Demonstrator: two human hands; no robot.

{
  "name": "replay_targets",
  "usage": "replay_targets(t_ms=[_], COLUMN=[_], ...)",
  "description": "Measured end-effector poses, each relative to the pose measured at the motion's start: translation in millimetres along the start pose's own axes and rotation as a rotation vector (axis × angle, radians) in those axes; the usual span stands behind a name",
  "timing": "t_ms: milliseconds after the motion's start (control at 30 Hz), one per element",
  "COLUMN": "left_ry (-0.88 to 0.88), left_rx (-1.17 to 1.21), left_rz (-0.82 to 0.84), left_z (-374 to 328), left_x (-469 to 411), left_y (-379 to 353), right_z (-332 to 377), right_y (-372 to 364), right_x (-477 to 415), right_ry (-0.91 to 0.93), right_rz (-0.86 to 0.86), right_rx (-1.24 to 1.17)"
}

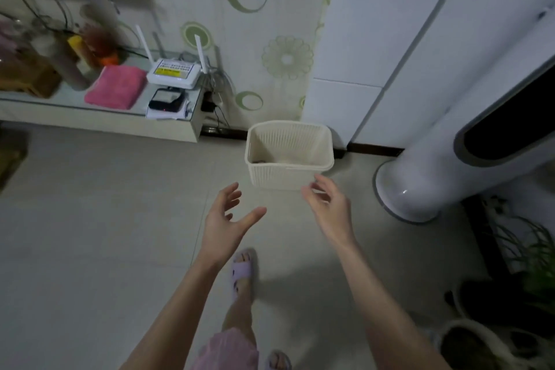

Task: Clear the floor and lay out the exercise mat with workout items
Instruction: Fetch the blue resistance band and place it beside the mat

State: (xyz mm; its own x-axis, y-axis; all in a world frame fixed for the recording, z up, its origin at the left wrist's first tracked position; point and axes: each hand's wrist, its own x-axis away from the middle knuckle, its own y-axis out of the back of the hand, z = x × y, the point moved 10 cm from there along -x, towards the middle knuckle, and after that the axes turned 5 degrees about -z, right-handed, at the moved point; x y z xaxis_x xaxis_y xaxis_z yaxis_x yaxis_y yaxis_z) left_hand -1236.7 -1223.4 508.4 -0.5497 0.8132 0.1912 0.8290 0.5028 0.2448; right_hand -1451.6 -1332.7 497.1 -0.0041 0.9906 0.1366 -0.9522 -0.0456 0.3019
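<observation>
Basket [282, 178] stands mouth-up, long axis crosswise, just past the spread, empty fingers of left hand [225, 217] and right hand [329, 207].

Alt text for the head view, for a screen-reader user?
Two bare hands, left hand and right hand, reach open toward a cream slatted basket standing on the tiled floor by a patterned curtain. A low shelf at left holds a white router and pink towel; a white tower unit stands at right.
</observation>
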Motion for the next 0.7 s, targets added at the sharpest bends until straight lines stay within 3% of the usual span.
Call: replay_targets(t_ms=[300, 700], left_ry=[0.072, 0.219], left_rx=[-0.012, -0.068], left_rz=[0.095, 0.119], left_z=[-16.1, 15.5], left_x=[-189.1, -348.3], left_y=[-32.0, -112.9], right_z=[11.0, -35.4], right_y=[-65.9, -118.3], right_x=[-160.4, -332.9], right_ry=[-0.086, -0.193], right_rz=[-0.064, 0.068], right_rx=[0.035, 0.151])
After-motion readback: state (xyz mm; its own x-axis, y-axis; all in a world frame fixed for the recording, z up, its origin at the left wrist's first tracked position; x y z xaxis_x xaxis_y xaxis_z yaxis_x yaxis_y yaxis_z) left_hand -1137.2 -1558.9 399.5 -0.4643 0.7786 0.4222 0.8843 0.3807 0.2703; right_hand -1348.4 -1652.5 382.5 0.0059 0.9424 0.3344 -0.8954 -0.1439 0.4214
